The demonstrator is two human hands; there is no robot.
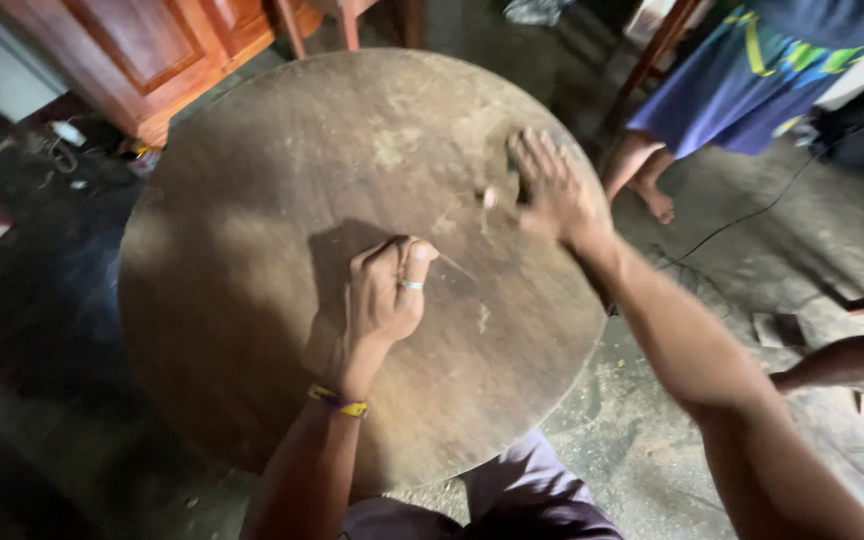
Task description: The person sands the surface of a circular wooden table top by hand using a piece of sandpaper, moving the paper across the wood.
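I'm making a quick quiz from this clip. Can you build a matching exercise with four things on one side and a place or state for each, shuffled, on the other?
Things:
1. left hand
2. right hand
3. wristband
4. wooden cabinet

Places or states:
A. yellow and purple, round the left wrist
B. lies palm down near the far right edge of the round wooden board
C. stands on the floor beyond the board, upper left
D. curled in a loose fist near the board's middle, with a ring on one finger

Pairs: 1-D, 2-B, 3-A, 4-C

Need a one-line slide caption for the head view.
Left hand, fingers curled, and flat right hand rest on a worn round wooden tabletop; another person's bare feet nearby.
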